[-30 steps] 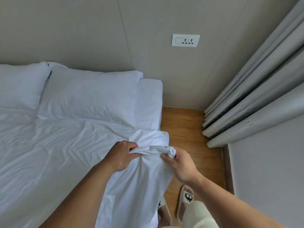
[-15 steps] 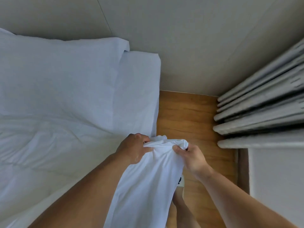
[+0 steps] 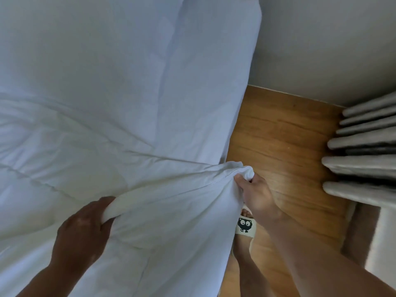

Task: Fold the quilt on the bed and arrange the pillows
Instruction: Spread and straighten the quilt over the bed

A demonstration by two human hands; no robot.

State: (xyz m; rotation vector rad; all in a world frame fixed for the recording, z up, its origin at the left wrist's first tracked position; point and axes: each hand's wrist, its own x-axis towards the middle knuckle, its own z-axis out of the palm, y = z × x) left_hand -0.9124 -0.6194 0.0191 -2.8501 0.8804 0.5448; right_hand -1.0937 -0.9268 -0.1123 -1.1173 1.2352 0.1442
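A white quilt [image 3: 85, 159] lies wrinkled across the bed. Its near corner is lifted off the mattress. My right hand [image 3: 256, 192] pinches that corner at the bed's right edge. My left hand [image 3: 82, 232] grips a bunched fold of the quilt's edge further left and lower. The cloth is stretched between both hands and hangs down in front of me. A white pillow [image 3: 90, 50] lies at the head of the bed, partly cut off by the frame's top. The white sheet [image 3: 214, 71] shows to the right of the pillow.
A strip of wooden floor [image 3: 285, 142] runs between the bed and grey pleated curtains [image 3: 362, 159] on the right. A beige wall [image 3: 325, 43] closes off the far end. My foot in a white slipper with a black cartoon print [image 3: 245, 225] stands beside the bed.
My view has tilted down and moved closer to the bed. My left hand slid left and down along the quilt's edge, away from my right hand, which keeps the corner.
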